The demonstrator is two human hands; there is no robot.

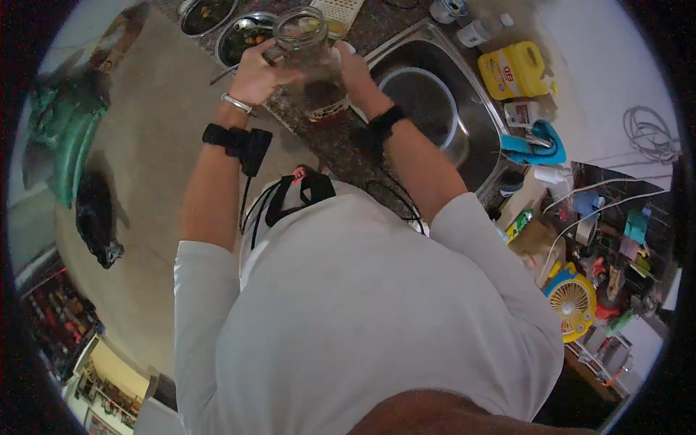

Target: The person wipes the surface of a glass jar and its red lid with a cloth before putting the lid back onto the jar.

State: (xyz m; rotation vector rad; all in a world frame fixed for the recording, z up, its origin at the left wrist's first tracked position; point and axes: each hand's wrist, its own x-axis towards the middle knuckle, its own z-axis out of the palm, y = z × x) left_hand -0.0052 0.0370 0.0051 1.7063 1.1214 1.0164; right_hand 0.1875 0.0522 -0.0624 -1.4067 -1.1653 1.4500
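A clear glass jar (321, 70) with a wide open mouth and a dark content low inside is held over the edge of the stone counter (304, 119). My left hand (258, 76) grips its left side near the rim, at what looks like a handle. On the jar's other side, my right hand (356, 79) is closed around it, with something small and white at the fingertips. Behind my left hand stands a metal bowl (220, 51) of dark food with a spoon in it. A white grater (340, 13) lies just beyond the jar.
To the right is a steel sink (492, 117) with a round basin or lid (451, 103) in it. Beyond it stand a yellow jug (511, 70), a plastic bottle (478, 33) and a blue cloth (552, 147). Another food bowl (187, 27) is at the upper left. A dark animal (98, 217) is on the floor.
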